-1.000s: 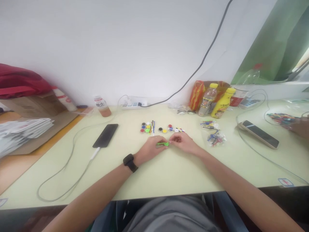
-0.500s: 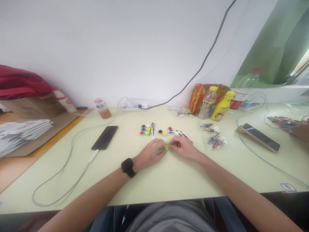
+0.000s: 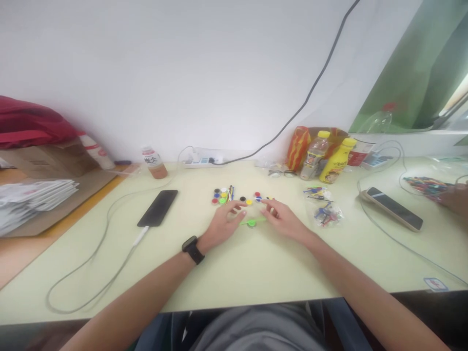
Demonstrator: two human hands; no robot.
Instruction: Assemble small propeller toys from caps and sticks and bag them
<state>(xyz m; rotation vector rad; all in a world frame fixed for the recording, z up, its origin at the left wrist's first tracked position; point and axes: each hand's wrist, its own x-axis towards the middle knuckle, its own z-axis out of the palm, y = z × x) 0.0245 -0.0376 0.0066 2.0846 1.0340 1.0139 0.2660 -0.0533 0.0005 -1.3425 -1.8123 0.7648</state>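
Note:
On the table between my hands lies a small round green disc point(image 3: 251, 223) with a thin green strip running out to both sides. My left hand point(image 3: 224, 223), above a wrist with a black watch point(image 3: 193, 249), is open to the left of the disc, fingers apart. To its right, my right hand point(image 3: 283, 221) is also open, its fingers curved and holding nothing. Just beyond the hands sit black, yellow and red discs point(image 3: 257, 194) and a few sticks partly hidden by my right hand. A cluster of coloured discs point(image 3: 216, 196) lies beside thin coloured sticks point(image 3: 230, 192).
A black phone point(image 3: 158, 208) with a cable lies at left. Clear bags of small parts point(image 3: 326, 214), a second phone point(image 3: 394, 208) and bottles point(image 3: 337, 161) are at right. Another person's hand point(image 3: 455, 197) is by a pile of coloured pieces point(image 3: 426, 186).
Both hands have let go of the green disc and moved apart, fingers opening. The disc and its green strip now lie on the table in plain sight.

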